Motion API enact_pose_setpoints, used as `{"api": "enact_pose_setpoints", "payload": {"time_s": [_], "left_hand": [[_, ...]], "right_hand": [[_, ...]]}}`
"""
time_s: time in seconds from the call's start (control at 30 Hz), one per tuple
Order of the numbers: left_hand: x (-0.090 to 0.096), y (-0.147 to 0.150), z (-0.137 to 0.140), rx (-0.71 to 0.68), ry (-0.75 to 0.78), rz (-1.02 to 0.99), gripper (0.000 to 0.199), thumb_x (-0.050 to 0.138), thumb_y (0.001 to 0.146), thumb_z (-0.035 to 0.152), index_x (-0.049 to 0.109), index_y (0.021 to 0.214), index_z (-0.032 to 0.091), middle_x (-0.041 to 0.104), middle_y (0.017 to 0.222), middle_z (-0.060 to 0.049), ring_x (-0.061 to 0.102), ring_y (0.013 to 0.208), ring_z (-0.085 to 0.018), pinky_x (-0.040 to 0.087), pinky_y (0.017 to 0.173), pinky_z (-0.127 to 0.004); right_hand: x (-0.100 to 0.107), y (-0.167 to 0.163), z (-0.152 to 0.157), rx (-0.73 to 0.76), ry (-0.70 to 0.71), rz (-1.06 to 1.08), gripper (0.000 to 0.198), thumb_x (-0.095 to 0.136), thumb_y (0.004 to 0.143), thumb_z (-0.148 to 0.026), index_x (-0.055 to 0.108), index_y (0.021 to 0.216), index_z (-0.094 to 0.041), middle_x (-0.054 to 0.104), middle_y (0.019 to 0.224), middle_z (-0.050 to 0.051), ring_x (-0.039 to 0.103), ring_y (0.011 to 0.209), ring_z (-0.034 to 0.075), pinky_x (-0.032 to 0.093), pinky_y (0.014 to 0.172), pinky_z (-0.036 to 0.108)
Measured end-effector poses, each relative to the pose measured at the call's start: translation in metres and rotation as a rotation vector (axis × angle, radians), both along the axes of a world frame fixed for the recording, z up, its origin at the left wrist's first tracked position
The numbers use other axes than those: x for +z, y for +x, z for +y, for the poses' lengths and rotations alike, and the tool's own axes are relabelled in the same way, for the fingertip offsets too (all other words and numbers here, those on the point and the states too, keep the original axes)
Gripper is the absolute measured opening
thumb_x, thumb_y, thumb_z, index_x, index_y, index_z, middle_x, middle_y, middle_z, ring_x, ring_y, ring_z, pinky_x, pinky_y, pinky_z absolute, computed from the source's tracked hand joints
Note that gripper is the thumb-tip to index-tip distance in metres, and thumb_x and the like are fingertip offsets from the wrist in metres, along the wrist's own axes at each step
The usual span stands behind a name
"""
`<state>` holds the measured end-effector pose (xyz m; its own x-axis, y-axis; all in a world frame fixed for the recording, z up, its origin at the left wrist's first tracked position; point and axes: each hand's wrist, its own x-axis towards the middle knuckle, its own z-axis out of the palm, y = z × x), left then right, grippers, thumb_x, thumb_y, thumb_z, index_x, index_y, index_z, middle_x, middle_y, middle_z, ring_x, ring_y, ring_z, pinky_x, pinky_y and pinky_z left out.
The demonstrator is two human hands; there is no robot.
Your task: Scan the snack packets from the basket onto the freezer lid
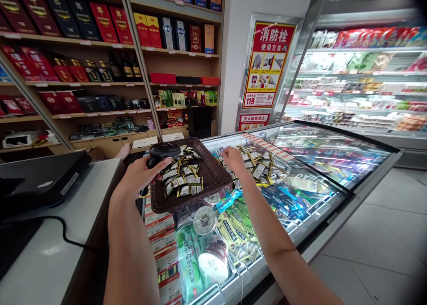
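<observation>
Left hand clenched round black barcode scanner over dark wicker basket of small gold-and-white sachets atop freezer lid; right hand pinching sachets from loose pile

Basket sits on freezer lid, packets in it, more packets to its right. Counter left, shelves behind.

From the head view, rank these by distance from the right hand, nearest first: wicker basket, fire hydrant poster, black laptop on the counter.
1. wicker basket, just left of the right hand.
2. black laptop, far left on the counter.
3. fire hydrant poster, up on the wall behind.
</observation>
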<state>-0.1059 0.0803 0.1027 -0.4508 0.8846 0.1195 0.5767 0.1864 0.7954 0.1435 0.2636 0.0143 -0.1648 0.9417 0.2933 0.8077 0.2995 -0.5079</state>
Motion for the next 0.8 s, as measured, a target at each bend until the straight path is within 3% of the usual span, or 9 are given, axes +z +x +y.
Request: {"api": "enact_pose_setpoints", "payload": {"time_s": [0.1, 0.2, 0.27, 0.37, 0.43, 0.57, 0.8], "left_hand": [[0.002, -0.001, -0.002, -0.034, -0.098, 0.013, 0.060, 0.067, 0.065, 0.074, 0.068, 0.096, 0.022, 0.070, 0.062, -0.003, 0.066, 0.064, -0.024, 0.043, 0.052, -0.027], [0.005, 0.005, -0.005, -0.054, -0.083, -0.022, 0.062, 0.067, 0.066, 0.074, 0.066, 0.099, 0.022, 0.067, 0.061, -0.002, 0.065, 0.063, -0.023, 0.043, 0.052, -0.026], [0.005, 0.008, -0.006, -0.075, -0.058, -0.056, 0.060, 0.068, 0.066, 0.073, 0.066, 0.097, 0.022, 0.065, 0.062, -0.001, 0.064, 0.062, -0.022, 0.042, 0.050, -0.025], [0.004, 0.010, -0.006, -0.084, -0.033, -0.075, 0.057, 0.070, 0.065, 0.072, 0.066, 0.092, 0.021, 0.064, 0.063, 0.000, 0.061, 0.059, -0.019, 0.038, 0.047, -0.023], [0.004, 0.011, -0.006, -0.086, -0.027, -0.079, 0.056, 0.071, 0.064, 0.071, 0.066, 0.090, 0.021, 0.064, 0.062, 0.000, 0.060, 0.057, -0.018, 0.037, 0.046, -0.023], [0.005, 0.013, -0.004, -0.116, -0.023, -0.118, 0.057, 0.072, 0.063, 0.070, 0.067, 0.092, 0.021, 0.064, 0.062, 0.001, 0.059, 0.054, -0.017, 0.037, 0.045, -0.024], [-0.002, 0.025, 0.005, -0.297, -0.008, -0.163, 0.050, 0.071, 0.070, 0.065, 0.063, 0.089, 0.019, 0.061, 0.060, 0.002, 0.057, 0.058, -0.016, 0.042, 0.049, -0.024]], "right_hand": [[-0.014, -0.041, -0.022, 0.219, -0.138, -0.160, 0.036, 0.050, 0.094, -0.049, 0.069, 0.098, -0.018, 0.070, 0.101, 0.014, 0.065, 0.096, 0.025, 0.045, 0.081, 0.032], [-0.027, -0.063, -0.039, 0.364, -0.265, -0.312, 0.046, 0.057, 0.086, -0.062, 0.068, 0.085, -0.017, 0.070, 0.094, 0.013, 0.065, 0.092, 0.026, 0.044, 0.073, 0.030], [-0.031, -0.065, -0.041, 0.444, -0.288, -0.300, 0.044, 0.064, 0.081, -0.061, 0.065, 0.080, -0.018, 0.069, 0.090, 0.010, 0.064, 0.087, 0.024, 0.041, 0.068, 0.027], [-0.031, -0.059, -0.034, 0.516, -0.244, -0.117, 0.033, 0.068, 0.081, -0.049, 0.058, 0.075, -0.018, 0.063, 0.080, 0.002, 0.057, 0.077, 0.017, 0.034, 0.062, 0.024], [-0.027, -0.052, -0.026, 0.478, -0.203, 0.051, 0.025, 0.065, 0.082, -0.041, 0.054, 0.074, -0.019, 0.057, 0.071, -0.003, 0.051, 0.070, 0.013, 0.031, 0.061, 0.022], [-0.013, -0.031, -0.010, 0.248, -0.073, 0.310, 0.020, 0.059, 0.082, -0.036, 0.048, 0.073, -0.021, 0.046, 0.061, -0.006, 0.042, 0.061, 0.013, 0.028, 0.060, 0.023], [0.006, 0.013, 0.007, 0.082, -0.017, 0.539, 0.016, 0.048, 0.086, -0.035, 0.055, 0.084, -0.021, 0.061, 0.074, 0.000, 0.054, 0.069, 0.017, 0.036, 0.065, 0.026]]}}
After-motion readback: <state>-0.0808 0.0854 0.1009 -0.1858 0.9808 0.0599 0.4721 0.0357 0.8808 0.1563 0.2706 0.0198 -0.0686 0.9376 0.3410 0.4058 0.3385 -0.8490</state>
